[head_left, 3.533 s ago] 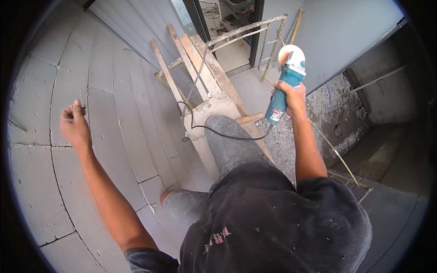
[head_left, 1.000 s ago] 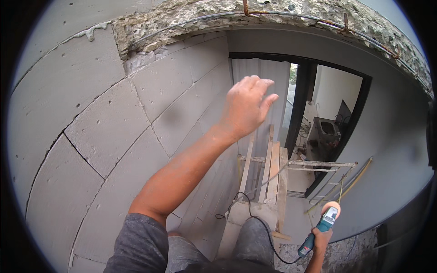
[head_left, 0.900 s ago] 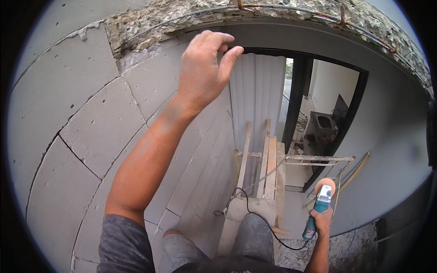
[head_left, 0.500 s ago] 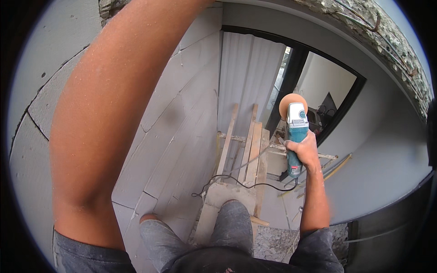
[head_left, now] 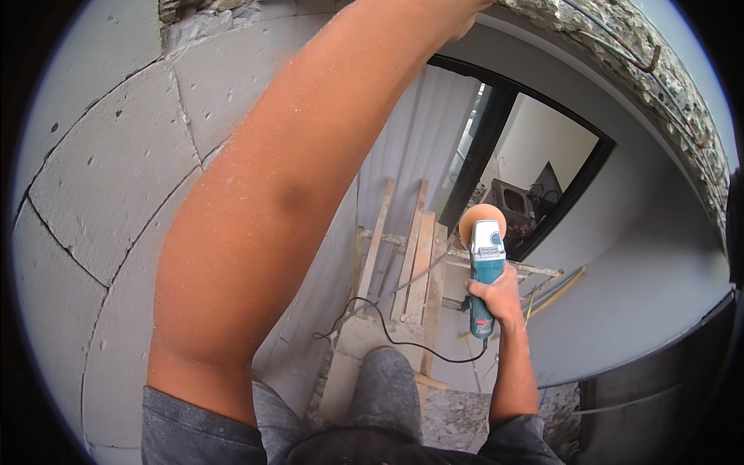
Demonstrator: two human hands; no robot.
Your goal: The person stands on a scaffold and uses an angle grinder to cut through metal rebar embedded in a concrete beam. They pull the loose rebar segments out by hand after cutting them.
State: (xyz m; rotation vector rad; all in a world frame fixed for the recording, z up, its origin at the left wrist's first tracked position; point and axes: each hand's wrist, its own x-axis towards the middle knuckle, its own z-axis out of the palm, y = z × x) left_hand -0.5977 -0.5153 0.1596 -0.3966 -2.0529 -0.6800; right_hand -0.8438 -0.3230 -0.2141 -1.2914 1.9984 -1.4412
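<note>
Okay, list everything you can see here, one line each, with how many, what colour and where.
angle grinder: one, teal and grey with an orange disc, centre right
power cord: one, black, looping from the grinder's tail
wooden planks: several, pale wood, below centre
block wall: one, grey, left
rough concrete beam: one, grey with rusty bars, top right
dark doorway: one, black frame, centre right
left arm: raised across the frame, hand out of view
right hand: gripping the grinder's body

Bright, even daylight; the doorway (head_left: 535, 186) glows brightest. Fisheye bends the wall (head_left: 101, 178) near the black rim; sharp focus.
</note>
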